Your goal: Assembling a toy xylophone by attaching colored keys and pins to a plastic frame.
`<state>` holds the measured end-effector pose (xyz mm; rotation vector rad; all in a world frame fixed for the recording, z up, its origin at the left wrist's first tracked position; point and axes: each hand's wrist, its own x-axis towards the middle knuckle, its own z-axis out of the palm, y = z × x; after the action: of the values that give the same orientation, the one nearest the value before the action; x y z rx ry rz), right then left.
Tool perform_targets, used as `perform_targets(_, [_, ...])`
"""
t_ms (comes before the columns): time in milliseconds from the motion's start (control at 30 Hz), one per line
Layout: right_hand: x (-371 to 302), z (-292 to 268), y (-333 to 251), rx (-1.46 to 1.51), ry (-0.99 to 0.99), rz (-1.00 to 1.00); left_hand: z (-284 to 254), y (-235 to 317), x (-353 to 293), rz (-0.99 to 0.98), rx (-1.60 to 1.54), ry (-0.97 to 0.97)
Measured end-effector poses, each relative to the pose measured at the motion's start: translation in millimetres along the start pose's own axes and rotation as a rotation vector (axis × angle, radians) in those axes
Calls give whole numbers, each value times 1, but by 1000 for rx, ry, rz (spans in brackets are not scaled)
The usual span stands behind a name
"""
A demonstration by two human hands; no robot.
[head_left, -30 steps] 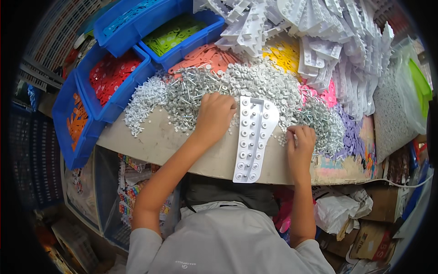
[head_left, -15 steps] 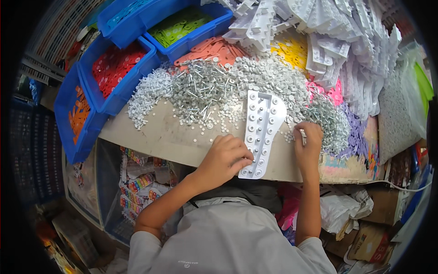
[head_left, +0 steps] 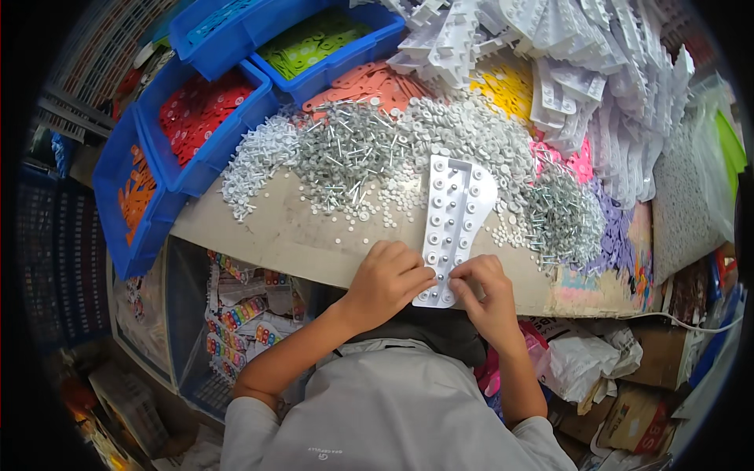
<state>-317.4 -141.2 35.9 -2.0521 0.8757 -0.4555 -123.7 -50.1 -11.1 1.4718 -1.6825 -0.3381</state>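
Observation:
A white plastic xylophone-shaped frame [head_left: 476,202] lies lengthwise at the table's front edge, round white washers and metal pins set along it. My left hand [head_left: 386,281] is closed at its lower left edge, fingertips resting on the frame. At the lower right side, my right hand [head_left: 487,297] has thumb and forefinger pinched over one of the washer spots; whatever sits between them is too small to make out. Beyond the frame spread heaps of grey-white washers [head_left: 479,129], metal pins with washers [head_left: 345,149] and, to the right, loose metal pins [head_left: 561,216].
Blue bins [head_left: 210,173] at the left hold red, orange, green and light-blue plastic pieces. White frames [head_left: 577,59] are piled high at the back right. Small white plastic parts [head_left: 255,161], purple pieces [head_left: 616,235] and a clear bag [head_left: 691,173] of small grey parts surround the work area.
My right hand has come from beside the small washers, right of the frame, down and left onto the frame's lower right side. My left hand stays at the left edge.

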Motion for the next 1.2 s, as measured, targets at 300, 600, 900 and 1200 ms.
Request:
perform_targets(300, [-22,34,28,-32,248,-91,-20,-49,62,-53,189,219])
perform_targets(600, [-25,40,26,88,350,-22,-4,-93,108,130,411,64])
perform_targets(900, [-16,33,24,-194,364,-236,-24,-63,98,-52,300,101])
perform_targets(1200, [34,-37,55,-561,456,-113,-38,6,17,-212,-215,-8])
